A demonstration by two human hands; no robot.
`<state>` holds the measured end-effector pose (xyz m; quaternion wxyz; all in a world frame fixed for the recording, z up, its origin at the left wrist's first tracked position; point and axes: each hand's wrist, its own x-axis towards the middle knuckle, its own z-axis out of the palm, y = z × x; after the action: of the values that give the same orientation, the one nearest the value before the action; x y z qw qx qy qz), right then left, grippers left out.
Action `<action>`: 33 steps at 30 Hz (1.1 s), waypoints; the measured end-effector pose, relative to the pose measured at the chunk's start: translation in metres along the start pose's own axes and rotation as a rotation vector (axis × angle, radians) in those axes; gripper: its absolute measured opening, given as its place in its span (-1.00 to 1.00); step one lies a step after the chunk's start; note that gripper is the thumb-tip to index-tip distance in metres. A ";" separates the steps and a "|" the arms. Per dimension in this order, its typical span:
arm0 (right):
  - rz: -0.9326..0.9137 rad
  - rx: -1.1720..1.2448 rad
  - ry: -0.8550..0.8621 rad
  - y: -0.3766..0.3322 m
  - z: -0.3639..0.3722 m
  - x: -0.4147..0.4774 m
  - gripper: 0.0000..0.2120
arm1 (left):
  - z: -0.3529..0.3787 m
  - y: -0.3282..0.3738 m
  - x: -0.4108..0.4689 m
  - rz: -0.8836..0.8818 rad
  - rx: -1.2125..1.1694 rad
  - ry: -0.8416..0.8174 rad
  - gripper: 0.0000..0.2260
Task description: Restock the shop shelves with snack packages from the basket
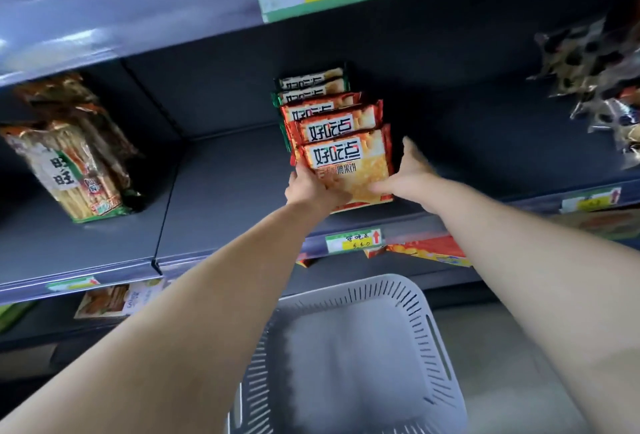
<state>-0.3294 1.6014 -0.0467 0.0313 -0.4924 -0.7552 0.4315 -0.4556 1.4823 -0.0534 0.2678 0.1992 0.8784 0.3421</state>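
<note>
Head view, from the left: bagged crackers lean on the shelf, well apart from the work.

The left grip curls round the lower left corner of the front pack, which stands upright at the head of a row running back into the shelf. The right grip is spread wide, fingers laid fairly straight over the pack's lower right corner and thumb raised beside its right edge. It seems to press and steady rather than clamp, though blur hides the detail.

The step in hand looks like seating this pack squarely against the row. The next move calls for letting go without tipping it, then reaching down to the basket, where no pack shows.
</note>
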 end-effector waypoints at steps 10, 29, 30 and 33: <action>-0.060 0.214 -0.129 -0.011 0.015 0.020 -0.17 | -0.003 -0.021 0.015 0.111 -0.229 -0.015 -0.10; -0.175 0.263 -0.152 -0.040 0.045 0.051 0.01 | -0.032 -0.031 0.072 0.071 -0.306 -0.111 -0.01; -0.181 0.254 -0.146 -0.041 0.044 0.052 0.01 | -0.032 -0.028 0.073 0.074 -0.290 -0.108 -0.01; -0.189 0.233 -0.142 -0.042 0.042 0.052 0.01 | -0.033 -0.024 0.078 0.066 -0.291 -0.114 0.01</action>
<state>-0.4062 1.6098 -0.0639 0.0752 -0.3806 -0.7432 0.5451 -0.5401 1.4915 -0.0758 0.3319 0.2061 0.7959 0.4625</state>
